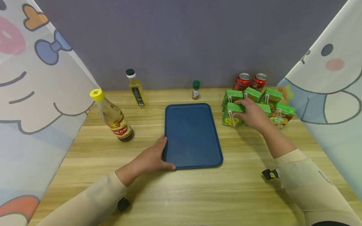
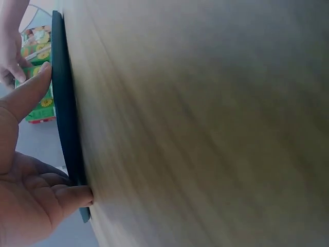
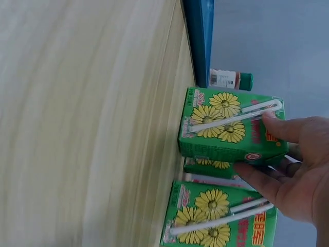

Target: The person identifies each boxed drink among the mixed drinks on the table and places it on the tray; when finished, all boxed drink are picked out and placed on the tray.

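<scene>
My left hand holds the near left corner of a dark blue tray, its thumb along the near edge and its fingers against the left side. In the left wrist view, the fingertips lie low at the tray's rim. On the right, my right hand pinches the top of a green drink carton printed with yellow flowers. The right wrist view shows the thumb on the front of this carton, beside its white straw, and fingers at its other side. Whether its base touches the table cannot be told.
Several more green cartons stand around the held one, with two red cans behind. A small green-capped spice jar is beyond the tray. Left stand an oil bottle and a yellow-capped sauce bottle. A grey wall closes the back.
</scene>
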`<state>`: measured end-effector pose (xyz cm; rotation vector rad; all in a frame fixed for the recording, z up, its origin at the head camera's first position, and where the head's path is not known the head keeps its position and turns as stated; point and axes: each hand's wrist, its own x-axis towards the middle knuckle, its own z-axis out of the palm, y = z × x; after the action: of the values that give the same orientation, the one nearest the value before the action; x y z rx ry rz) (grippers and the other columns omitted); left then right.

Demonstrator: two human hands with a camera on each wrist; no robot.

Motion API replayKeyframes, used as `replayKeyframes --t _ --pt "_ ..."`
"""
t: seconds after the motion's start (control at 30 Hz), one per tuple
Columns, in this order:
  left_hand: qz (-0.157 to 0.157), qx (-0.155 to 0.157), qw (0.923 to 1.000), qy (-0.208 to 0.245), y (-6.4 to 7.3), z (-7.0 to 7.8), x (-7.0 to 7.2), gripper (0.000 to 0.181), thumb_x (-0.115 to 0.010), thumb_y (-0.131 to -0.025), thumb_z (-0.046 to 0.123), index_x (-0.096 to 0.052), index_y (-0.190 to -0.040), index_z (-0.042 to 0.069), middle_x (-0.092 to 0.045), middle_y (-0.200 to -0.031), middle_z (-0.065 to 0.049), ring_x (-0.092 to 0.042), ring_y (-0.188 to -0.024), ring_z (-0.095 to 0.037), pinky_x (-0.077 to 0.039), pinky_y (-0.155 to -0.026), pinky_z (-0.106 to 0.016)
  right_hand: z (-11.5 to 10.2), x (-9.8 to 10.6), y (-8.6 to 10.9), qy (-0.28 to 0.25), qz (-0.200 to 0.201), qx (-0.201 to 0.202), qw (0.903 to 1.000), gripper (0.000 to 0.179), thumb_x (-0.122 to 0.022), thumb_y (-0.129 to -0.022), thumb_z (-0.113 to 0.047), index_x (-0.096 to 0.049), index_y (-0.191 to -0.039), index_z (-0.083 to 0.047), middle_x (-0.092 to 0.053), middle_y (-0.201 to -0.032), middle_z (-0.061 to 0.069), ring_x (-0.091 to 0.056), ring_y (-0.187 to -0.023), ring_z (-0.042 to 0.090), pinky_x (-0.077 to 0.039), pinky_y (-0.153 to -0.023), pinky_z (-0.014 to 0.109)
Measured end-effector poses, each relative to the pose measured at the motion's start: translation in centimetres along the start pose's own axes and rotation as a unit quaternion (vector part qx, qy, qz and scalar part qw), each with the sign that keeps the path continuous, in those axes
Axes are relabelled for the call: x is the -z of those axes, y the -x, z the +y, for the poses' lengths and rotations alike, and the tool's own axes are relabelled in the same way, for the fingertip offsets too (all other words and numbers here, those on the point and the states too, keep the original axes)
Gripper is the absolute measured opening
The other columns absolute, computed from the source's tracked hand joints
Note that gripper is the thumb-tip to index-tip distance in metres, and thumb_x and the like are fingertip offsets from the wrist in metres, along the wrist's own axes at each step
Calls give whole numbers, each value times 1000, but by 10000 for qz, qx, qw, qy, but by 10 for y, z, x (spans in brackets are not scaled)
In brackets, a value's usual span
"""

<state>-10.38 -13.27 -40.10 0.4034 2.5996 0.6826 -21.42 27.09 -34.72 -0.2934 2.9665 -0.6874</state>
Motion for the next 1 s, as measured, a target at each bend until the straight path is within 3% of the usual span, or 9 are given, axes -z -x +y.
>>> replayKeyframes --t 0.1,0.27,0.43,0.6,0.8,1.0 --pt "29 17 9997 -241 -1 2 1 126 -82 -69 61 -12 -158 4 -7 -165 -13 -21 -149 -30 -29 -116 -47 -9 2 -3 -12 207 77 9998 65 -66 -93 -41 -45 -146 -10 -30 -155 26 -27 -141 49 -28 -106 67" --pt "-93 99 9992 -383 1 6 4 127 -82 -68 61 -13 -157 4 -8 -165 -13 -22 -149 -31 -29 -116 -47 -33 5 -13 -83 410 284 9987 65 -65 -93 -44 -46 -147 -13 -43 -145 19 -44 -130 44 -36 -101 64" --pt "-98 137 9992 -365 3 7 3 127 -82 -68 61 -13 -157 3 -10 -164 -14 -23 -148 -31 -29 -116 -47 -62 -2 -35 -225 328 396 9984 65 -66 -92 -44 -46 -147 -16 -46 -140 13 -52 -118 38 -42 -95 58" --pt "-36 94 9994 -335 2 5 1 128 -83 -67 60 -13 -157 3 -11 -164 -15 -23 -148 -31 -29 -116 -47 -94 -17 -56 -324 234 619 9973 63 -69 -92 -40 -47 -146 -18 -47 -140 10 -55 -112 32 -45 -88 51" --pt "-52 101 9988 -479 2 6 2 127 -82 -67 61 -13 -157 2 -10 -164 -15 -25 -148 -31 -30 -116 -47 -131 -41 -77 -231 46 977 9949 62 -68 -92 -40 -48 -146 -17 -47 -142 8 -52 -124 31 -44 -99 50" --pt "-87 116 9984 -545 1 6 2 128 -83 -67 61 -15 -157 1 -11 -164 -16 -24 -148 -31 -30 -116 -47 -155 -66 -95 -84 -168 1106 9937 60 -67 -92 -40 -49 -144 -17 -47 -143 7 -52 -123 27 -43 -101 48"
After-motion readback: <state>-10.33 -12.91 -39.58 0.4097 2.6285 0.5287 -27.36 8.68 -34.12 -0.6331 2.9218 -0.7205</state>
